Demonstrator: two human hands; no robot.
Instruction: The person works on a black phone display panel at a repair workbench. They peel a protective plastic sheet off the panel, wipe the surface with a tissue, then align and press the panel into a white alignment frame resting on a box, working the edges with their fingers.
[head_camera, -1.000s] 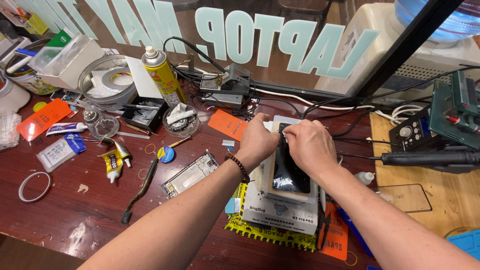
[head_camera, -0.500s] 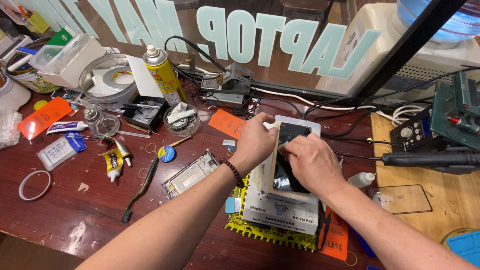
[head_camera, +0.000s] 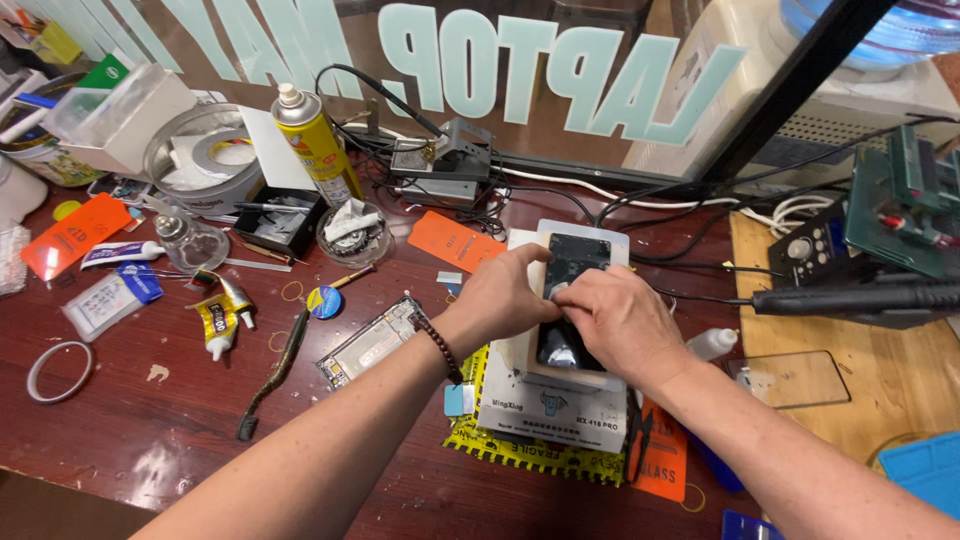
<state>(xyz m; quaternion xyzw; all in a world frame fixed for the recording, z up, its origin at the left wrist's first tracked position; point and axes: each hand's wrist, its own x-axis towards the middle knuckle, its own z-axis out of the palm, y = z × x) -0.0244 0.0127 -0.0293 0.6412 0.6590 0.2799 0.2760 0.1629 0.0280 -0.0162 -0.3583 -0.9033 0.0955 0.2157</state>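
Observation:
A black phone panel lies flat on a white box-shaped machine in the middle of the bench. My left hand grips the panel's left edge, thumb on its face. My right hand lies over the panel's near half, fingertips pressed on the glass beside my left thumb. The panel's far half is uncovered, and a bit of its near end shows below my right palm. A beaded bracelet circles my left wrist.
A yellow mat sits under the machine. Left of it lie a bare phone frame, a black tool, a glue tube and a spray can. On the right are a glass sheet, a small white bottle and a black tool handle.
My right hand slid from the panel's far end toward me, uncovering the far half. My left hand stayed on the left edge.

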